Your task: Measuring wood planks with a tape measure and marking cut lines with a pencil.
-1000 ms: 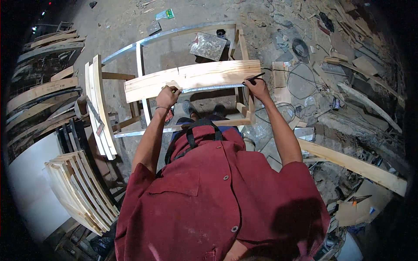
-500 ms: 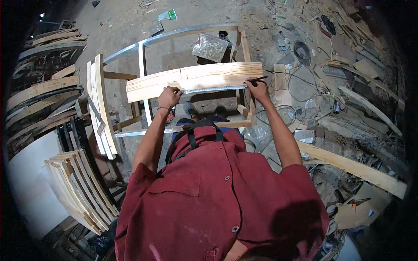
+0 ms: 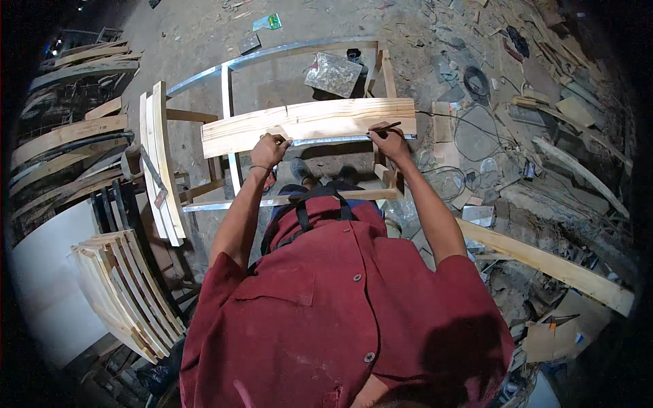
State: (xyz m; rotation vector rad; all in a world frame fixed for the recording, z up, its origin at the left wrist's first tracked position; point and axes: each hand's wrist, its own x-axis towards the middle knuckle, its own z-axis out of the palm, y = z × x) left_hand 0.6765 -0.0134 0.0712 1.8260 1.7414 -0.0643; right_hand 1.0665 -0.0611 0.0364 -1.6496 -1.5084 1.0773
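A pale wooden board (image 3: 313,121) lies crosswise in front of me on a low wooden frame (image 3: 226,95). My left hand (image 3: 270,149) is closed at the board's near edge, around a tape measure whose case is mostly covered by the fingers. From it the tape blade (image 3: 333,140) runs rightward along that edge, passing under my right hand (image 3: 390,144) and showing again beyond it. My right hand grips a dark pencil or pen (image 3: 386,127), held nearly flat over the board near its right end. Which of the two it is, I cannot tell.
Planks with a hammer (image 3: 153,173) over them lean at the frame's left end. A stack of short boards (image 3: 126,292) stands at lower left. A metal block (image 3: 333,75) sits inside the frame. Cables (image 3: 469,122), scrap and a long plank (image 3: 544,262) lie to the right.
My right hand has slid left along the tape with the pencil or pen, and more blade shows to its right. My left hand stays at the same part of the board.
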